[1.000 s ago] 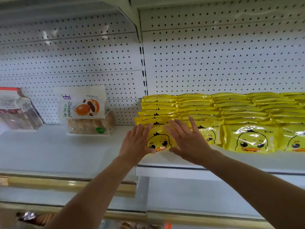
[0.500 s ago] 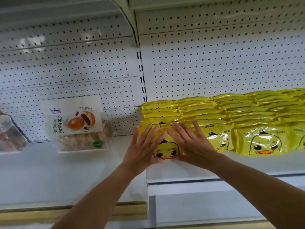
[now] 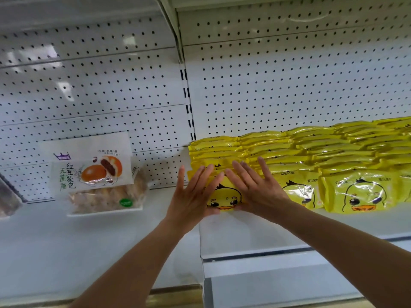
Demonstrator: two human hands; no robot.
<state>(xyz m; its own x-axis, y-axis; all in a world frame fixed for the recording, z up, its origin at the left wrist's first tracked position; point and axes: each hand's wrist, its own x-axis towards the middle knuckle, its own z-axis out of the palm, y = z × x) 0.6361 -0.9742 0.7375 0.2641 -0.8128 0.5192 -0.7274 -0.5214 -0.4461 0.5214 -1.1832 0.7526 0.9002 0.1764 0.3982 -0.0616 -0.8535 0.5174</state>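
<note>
My left hand (image 3: 191, 196) and right hand (image 3: 255, 190) press flat, fingers straight, on the yellow duck bag (image 3: 224, 200) mid-frame.

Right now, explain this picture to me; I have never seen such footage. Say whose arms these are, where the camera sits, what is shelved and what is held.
No machine here: a camera worn on a person's head looks forward and down, so the bare arms are that person's own. The left hand and right hand press flat, fingers straight, against the front duck packet, one on each side; neither grips it. It stands on a white shelf, at the left end of rows of yellow packets. Further left stands a bread bag.
</note>
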